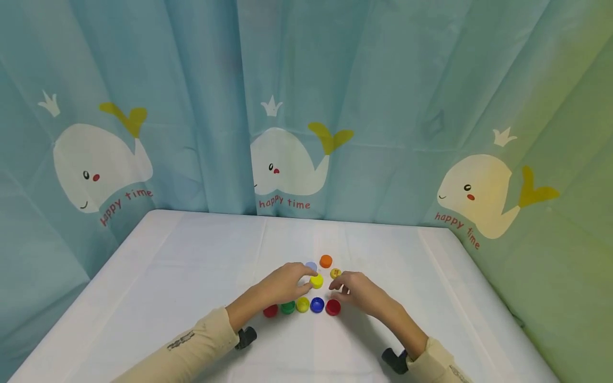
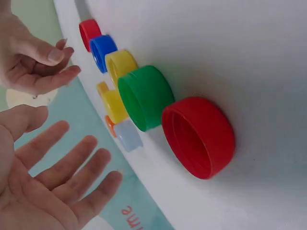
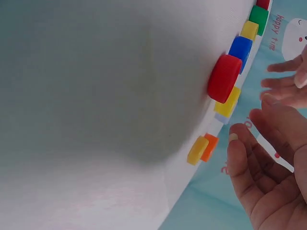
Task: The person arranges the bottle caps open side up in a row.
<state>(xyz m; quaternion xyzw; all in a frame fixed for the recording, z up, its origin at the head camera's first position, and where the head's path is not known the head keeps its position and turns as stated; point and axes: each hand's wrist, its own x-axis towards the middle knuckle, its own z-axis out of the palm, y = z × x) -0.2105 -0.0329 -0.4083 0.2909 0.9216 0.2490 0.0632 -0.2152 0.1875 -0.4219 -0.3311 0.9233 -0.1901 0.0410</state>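
Note:
Plastic bottle caps lie on the white table. In the head view, a front row runs red, green, yellow, blue, then a second red cap, open sides up. Behind this row are a bright yellow cap, a pale blue cap, an orange cap and a golden-yellow cap. My left hand hovers beside the bright yellow cap, its fingers spread in the left wrist view. Fingers loosely bent and holding nothing, my right hand is above the right-end red cap.
A white cloth covers the table. Blue-green curtains printed with whales hang behind it and along both sides. Dark wrist-camera mounts stick out below both sleeves, low over the table.

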